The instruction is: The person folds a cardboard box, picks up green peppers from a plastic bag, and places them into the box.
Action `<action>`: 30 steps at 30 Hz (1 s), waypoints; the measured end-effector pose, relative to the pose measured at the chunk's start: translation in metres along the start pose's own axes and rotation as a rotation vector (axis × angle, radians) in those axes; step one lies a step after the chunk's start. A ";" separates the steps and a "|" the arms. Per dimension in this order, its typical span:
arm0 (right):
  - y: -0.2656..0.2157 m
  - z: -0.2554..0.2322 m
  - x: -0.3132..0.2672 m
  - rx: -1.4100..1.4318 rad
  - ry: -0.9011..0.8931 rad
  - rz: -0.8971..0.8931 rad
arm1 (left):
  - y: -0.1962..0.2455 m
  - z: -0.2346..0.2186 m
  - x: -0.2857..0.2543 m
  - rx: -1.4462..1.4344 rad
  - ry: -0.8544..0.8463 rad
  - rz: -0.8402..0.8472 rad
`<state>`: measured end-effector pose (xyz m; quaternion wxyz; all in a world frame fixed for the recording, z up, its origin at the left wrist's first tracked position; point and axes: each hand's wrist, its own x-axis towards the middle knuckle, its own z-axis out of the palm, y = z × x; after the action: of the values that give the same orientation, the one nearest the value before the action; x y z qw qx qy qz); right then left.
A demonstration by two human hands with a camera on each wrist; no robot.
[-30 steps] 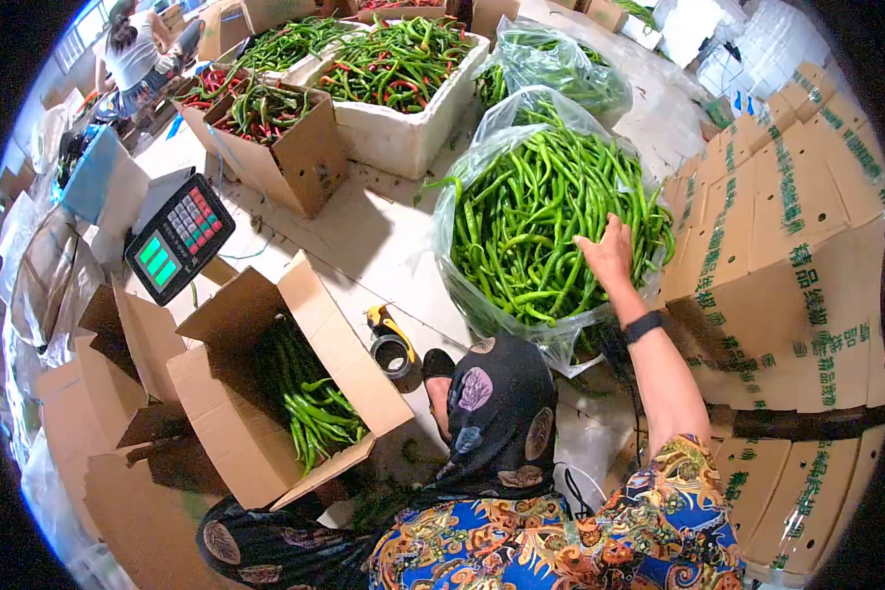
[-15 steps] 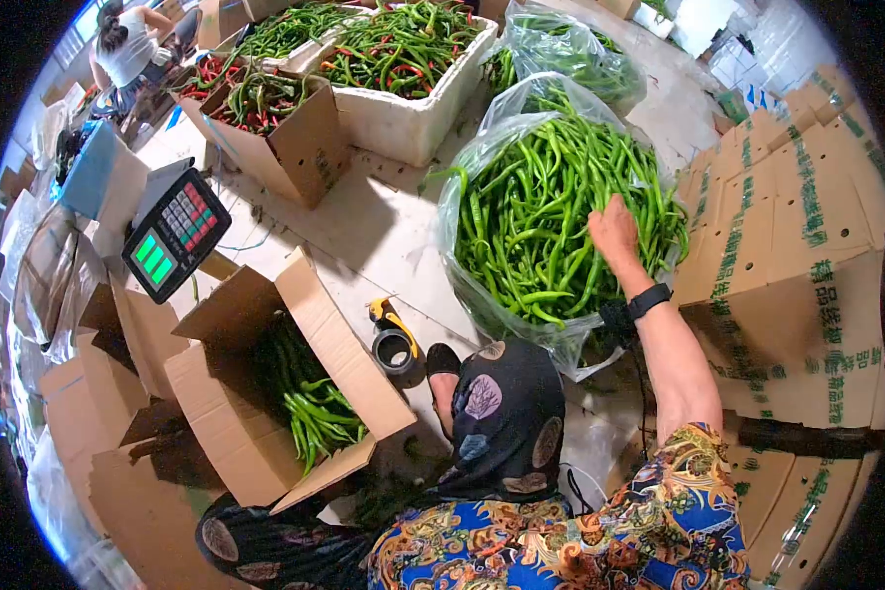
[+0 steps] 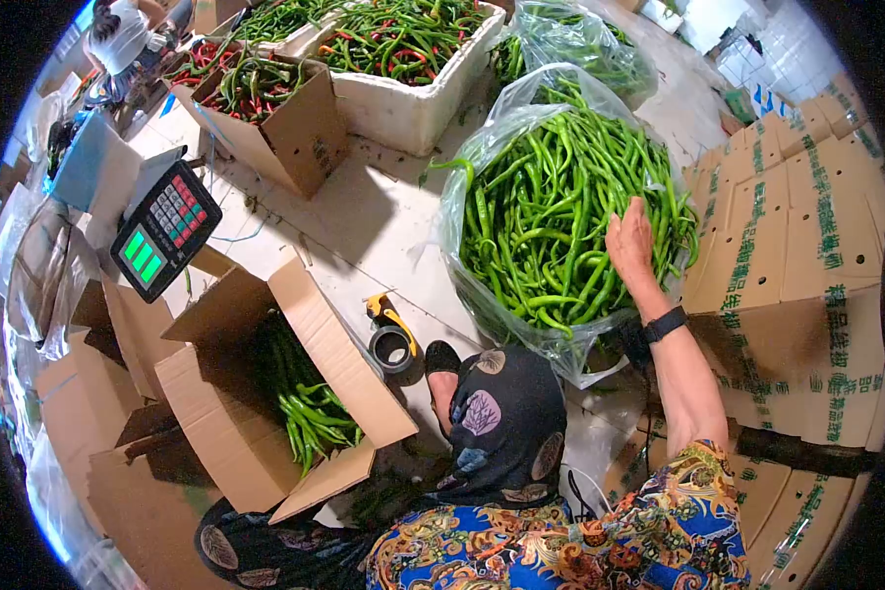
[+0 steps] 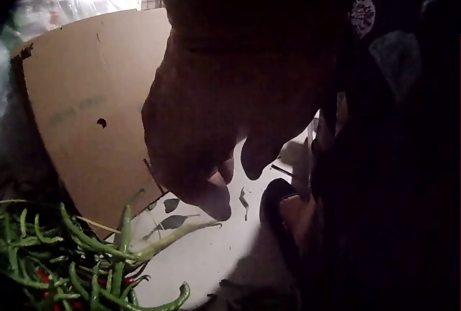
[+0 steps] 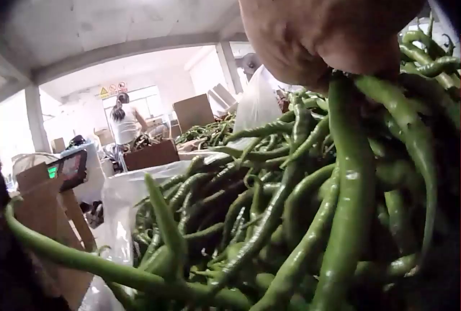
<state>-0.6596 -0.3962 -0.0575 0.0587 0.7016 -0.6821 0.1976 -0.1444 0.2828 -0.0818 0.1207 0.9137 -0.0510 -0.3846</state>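
Note:
Green peppers (image 3: 551, 206) fill a clear plastic bag (image 3: 459, 231) in the head view. My right hand (image 3: 634, 244) touches the right part of this pile, thumb a little apart from the fingers. In the right wrist view the hand (image 5: 331, 23) is directly over long peppers (image 5: 349, 181); its fingertips are hidden, so a grip cannot be made out. My left hand (image 4: 238, 102), dark in the left wrist view, hangs with loosely bent fingers and a gap beside the thumb, above the floor near some peppers (image 4: 101, 260). The head view does not show it.
An open carton (image 3: 221, 423) with green peppers stands at lower left, near a tape roll (image 3: 391, 349) and a scale (image 3: 165, 231). Stacked cartons (image 3: 787, 246) line the right. Behind are a white foam box (image 3: 388, 113) and a seated person (image 3: 118, 39).
My right hand has shifted slightly right over the pepper pile, and its fingers have changed position. The head view has tilted a little, moving the background boxes upward.

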 end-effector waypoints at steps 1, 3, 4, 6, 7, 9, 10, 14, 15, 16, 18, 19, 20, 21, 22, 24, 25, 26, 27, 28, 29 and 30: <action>0.002 0.002 -0.004 -0.105 0.068 -0.073 | 0.001 -0.001 0.001 0.004 0.000 -0.001; -0.033 -0.022 -0.003 -0.187 0.089 -0.077 | 0.004 -0.001 0.002 0.006 0.006 -0.004; -0.037 -0.024 0.002 -0.071 0.125 -0.198 | 0.005 -0.001 0.001 0.005 0.006 -0.006; -0.059 -0.026 0.008 0.172 0.115 -0.295 | 0.009 -0.001 0.003 0.006 0.006 -0.004; -0.069 -0.016 0.011 0.266 0.079 -0.309 | 0.010 0.000 0.003 0.009 0.009 -0.004; -0.095 0.009 0.014 0.426 -0.087 -0.291 | 0.012 0.000 0.003 0.002 0.012 -0.008; -0.108 0.023 0.014 0.454 -0.138 -0.261 | 0.012 0.000 0.002 0.002 0.013 -0.010; -0.140 0.101 0.024 0.220 -0.602 0.094 | 0.014 0.000 0.001 -0.011 0.029 -0.020; -0.145 0.114 0.020 0.231 -0.624 0.181 | 0.015 0.001 0.000 -0.014 0.031 -0.023; -0.146 0.127 0.020 0.294 -0.717 0.246 | 0.014 0.000 -0.001 -0.017 0.032 -0.030; -0.150 0.132 0.023 0.400 -0.712 0.327 | 0.014 0.002 -0.002 -0.020 0.033 -0.040; -0.148 0.140 0.021 0.509 -0.692 0.385 | 0.014 0.002 -0.002 -0.021 0.032 -0.044; -0.142 0.160 0.019 0.595 -0.514 0.385 | 0.014 0.002 -0.002 -0.024 0.032 -0.047; -0.145 0.169 0.016 0.679 -0.335 0.381 | 0.015 0.003 -0.002 -0.026 0.034 -0.051; -0.136 0.172 0.016 0.952 -0.454 0.389 | 0.014 0.003 -0.002 -0.027 0.036 -0.057; -0.145 0.136 0.028 1.043 -0.696 0.477 | 0.014 0.002 -0.001 -0.024 0.036 -0.062; -0.146 0.130 0.036 0.871 -0.798 0.521 | 0.015 0.002 0.000 -0.023 0.035 -0.062; -0.147 0.133 0.035 0.924 -0.766 0.482 | 0.016 0.002 0.001 -0.023 0.033 -0.061; -0.146 0.139 0.034 0.974 -0.731 0.442 | 0.017 0.003 0.001 -0.024 0.029 -0.062; -0.127 0.191 0.038 0.862 -0.676 0.389 | 0.018 0.005 0.002 -0.022 0.026 -0.060; -0.141 0.181 0.034 0.730 -0.575 0.422 | 0.019 0.004 0.003 -0.023 0.029 -0.061; -0.154 0.161 0.030 0.722 -0.507 0.445 | 0.019 0.004 0.003 -0.028 0.032 -0.062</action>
<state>-0.4775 -0.4712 -0.1650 -0.3995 0.5406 -0.6961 0.2523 -0.1451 0.2635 -0.0815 0.1222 0.9192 -0.0152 -0.3740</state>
